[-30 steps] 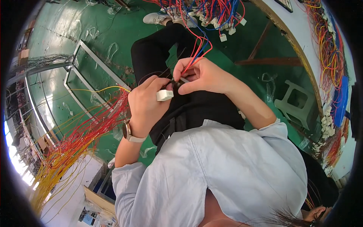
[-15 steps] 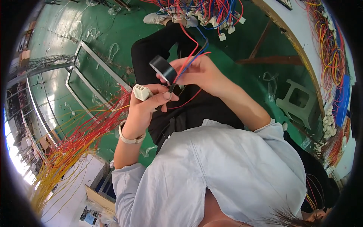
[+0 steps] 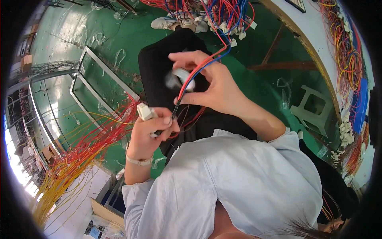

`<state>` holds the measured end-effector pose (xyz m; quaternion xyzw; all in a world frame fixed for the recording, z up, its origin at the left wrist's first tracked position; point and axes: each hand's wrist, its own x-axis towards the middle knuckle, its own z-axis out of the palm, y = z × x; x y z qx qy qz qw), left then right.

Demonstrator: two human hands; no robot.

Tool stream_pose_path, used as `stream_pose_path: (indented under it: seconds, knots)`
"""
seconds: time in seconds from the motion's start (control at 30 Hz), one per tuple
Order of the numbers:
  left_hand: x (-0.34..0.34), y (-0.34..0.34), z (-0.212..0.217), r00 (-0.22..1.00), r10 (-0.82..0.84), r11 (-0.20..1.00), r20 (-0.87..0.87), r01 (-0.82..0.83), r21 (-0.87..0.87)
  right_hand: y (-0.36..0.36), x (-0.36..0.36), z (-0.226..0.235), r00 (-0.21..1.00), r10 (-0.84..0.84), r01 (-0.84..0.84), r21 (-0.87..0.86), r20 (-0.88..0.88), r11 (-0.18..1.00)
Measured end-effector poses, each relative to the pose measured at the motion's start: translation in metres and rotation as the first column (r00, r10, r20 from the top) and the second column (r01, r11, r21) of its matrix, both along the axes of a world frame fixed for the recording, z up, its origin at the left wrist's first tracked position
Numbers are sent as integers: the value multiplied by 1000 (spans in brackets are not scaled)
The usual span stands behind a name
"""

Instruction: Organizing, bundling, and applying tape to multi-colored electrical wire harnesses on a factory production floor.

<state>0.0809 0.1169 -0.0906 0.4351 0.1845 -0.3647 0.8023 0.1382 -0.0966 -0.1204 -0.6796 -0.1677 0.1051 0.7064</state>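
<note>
My left hand (image 3: 153, 126) is closed, pinching a bundle of red and blue wires (image 3: 193, 74) between thumb and fingers, where a dark wrapped stretch starts. A white plastic connector (image 3: 145, 112) sticks up beside its index finger. My right hand (image 3: 215, 81) has thumb and fingers spread wide apart, and the wires run across in front of it. In the gap between them is a tape roll (image 3: 184, 78), smeared by motion, its pale core showing. No fingertip visibly clamps the roll. Thin dark and red wires loop below the hands.
Red and blue wires with white connectors (image 3: 230, 30) hang at the far side. A table (image 3: 302, 34) with wire bundles lines the right, a plastic stool (image 3: 314, 107) beside it. Red and yellow wires (image 3: 75, 167) spread at left near a metal frame (image 3: 103, 73).
My right hand has opened from its grip around the tape roll, and the roll has turned and blurred. My left hand has come slightly nearer my body, still pinching the wires.
</note>
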Motion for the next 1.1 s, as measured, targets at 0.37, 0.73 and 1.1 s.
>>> stream_pose_path:
  seconds: [0.37, 0.73, 1.1]
  knots:
    - [4, 6, 7, 990, 50, 984, 129, -71, 164, -6, -18, 34, 852, 416, -320, 312, -319, 894]
    - [43, 0, 45, 512, -743, 550, 431, 100, 829, -7, -21, 22, 860, 347, -255, 274, -373, 927]
    - [36, -8, 14, 889, -443, 888, 114, 418, 192, -18, -19, 13, 947, 249, -194, 257, -204, 947]
